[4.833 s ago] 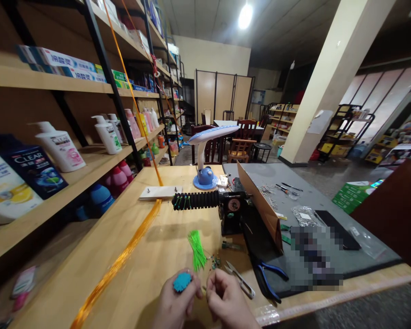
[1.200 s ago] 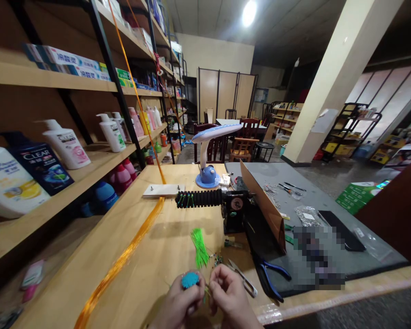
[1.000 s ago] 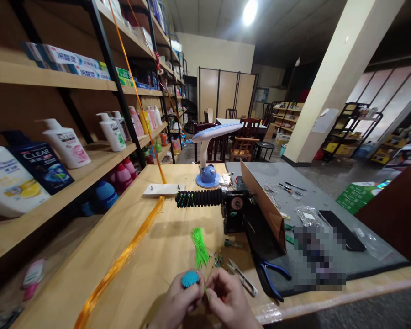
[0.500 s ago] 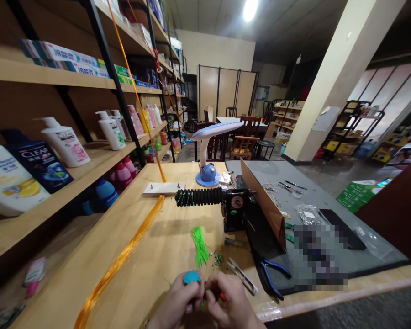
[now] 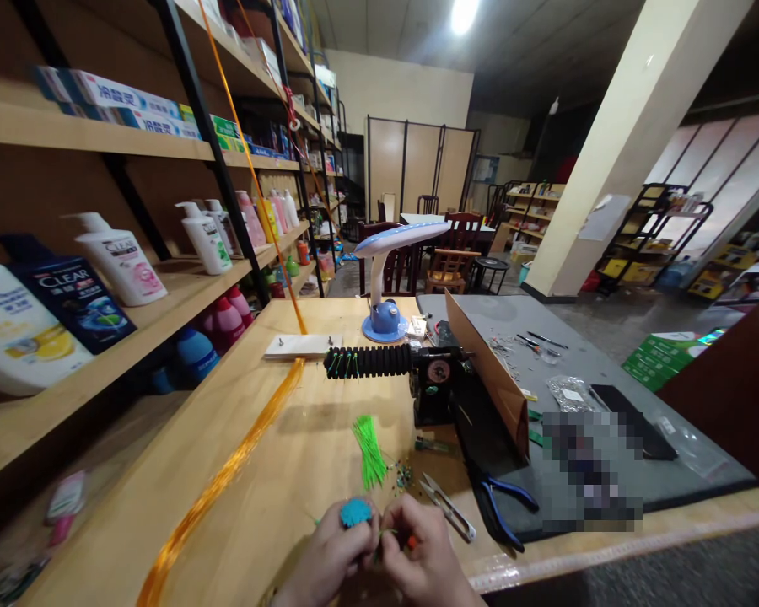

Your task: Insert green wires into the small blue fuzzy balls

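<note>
The left hand [image 5: 332, 552] and the right hand [image 5: 423, 552] are close together above the bench [image 5: 246, 523]. The fingers of both are nearly closed, and a thin green strand [image 5: 388, 532] shows between them; its full hold I cannot tell. A blue round piece [image 5: 355, 512] sits at the left hand, and a small orange thing [image 5: 411, 542] is in the right. Just beyond lie the green bundle [image 5: 368, 453] and small beads [image 5: 405, 477]; the snips [image 5: 448, 507] lie beside the right hand.
</note>
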Tool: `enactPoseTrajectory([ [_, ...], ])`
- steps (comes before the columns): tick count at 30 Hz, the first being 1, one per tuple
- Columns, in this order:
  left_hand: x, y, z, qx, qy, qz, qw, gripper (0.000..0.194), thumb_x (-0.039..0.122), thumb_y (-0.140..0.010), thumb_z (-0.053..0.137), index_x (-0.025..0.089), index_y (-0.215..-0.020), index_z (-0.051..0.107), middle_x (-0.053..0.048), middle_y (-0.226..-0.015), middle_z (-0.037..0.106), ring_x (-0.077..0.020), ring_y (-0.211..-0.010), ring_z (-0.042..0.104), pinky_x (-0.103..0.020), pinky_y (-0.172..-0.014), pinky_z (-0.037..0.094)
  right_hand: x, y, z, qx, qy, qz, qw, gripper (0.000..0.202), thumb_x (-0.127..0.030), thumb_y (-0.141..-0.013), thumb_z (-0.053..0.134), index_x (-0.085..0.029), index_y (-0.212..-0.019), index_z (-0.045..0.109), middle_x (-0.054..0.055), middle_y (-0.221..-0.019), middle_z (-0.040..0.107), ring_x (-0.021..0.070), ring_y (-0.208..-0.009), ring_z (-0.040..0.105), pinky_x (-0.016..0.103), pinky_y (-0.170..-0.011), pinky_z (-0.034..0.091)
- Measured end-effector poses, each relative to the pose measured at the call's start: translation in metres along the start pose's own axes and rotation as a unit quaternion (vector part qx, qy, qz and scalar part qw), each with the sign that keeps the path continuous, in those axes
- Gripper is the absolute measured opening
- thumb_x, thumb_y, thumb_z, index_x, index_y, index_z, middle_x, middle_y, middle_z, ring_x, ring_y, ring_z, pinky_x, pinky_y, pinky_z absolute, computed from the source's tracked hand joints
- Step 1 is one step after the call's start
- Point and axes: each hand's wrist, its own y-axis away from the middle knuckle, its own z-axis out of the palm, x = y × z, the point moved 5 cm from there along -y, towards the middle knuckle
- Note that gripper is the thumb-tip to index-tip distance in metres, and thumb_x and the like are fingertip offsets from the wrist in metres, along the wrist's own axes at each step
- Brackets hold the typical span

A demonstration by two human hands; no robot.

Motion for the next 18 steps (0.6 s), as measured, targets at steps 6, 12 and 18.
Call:
enactPoseTrajectory([
  [6,0.019,0.006,0.000,0.014,-0.074,0.118,0.990,0.013,0.031,-0.069,0.062,0.021,-0.062,0.056,0.004,-0.058,0.048,-0.0152,-0.058,0.044,-0.026,-0.057,0.036,0.012,0.001,0.008,0.005,-0.139,0.115,0.984,0.009,-0.021,-0.072,0.057,-0.021,-0.069,0.048,-0.005,-0.060,0.047,0.0105,-0.053,0.045,0.019,-0.049,0.037],
  [12,0.046,0.021,0.005,0.042,-0.150,0.135,0.978,0.017,0.033,-0.070,0.072,0.022,-0.062,0.060,0.002,-0.058,0.053,-0.0174,-0.058,0.049,-0.026,-0.058,0.040,0.026,0.006,0.022,0.005,-0.281,0.244,0.928,0.026,-0.036,-0.072,0.067,-0.023,-0.071,0.044,-0.010,-0.045,0.047,0.0077,-0.036,0.042,0.018,-0.039,0.037],
  [18,0.047,0.023,0.002,0.055,-0.129,0.131,0.981,0.019,0.033,-0.065,0.077,0.022,-0.059,0.063,0.002,-0.056,0.056,-0.0178,-0.059,0.050,-0.026,-0.060,0.041,0.016,0.003,0.015,-0.004,-0.255,0.239,0.937,0.027,-0.034,-0.073,0.069,-0.022,-0.070,0.045,-0.010,-0.047,0.047,0.0075,-0.038,0.045,0.018,-0.041,0.039],
])
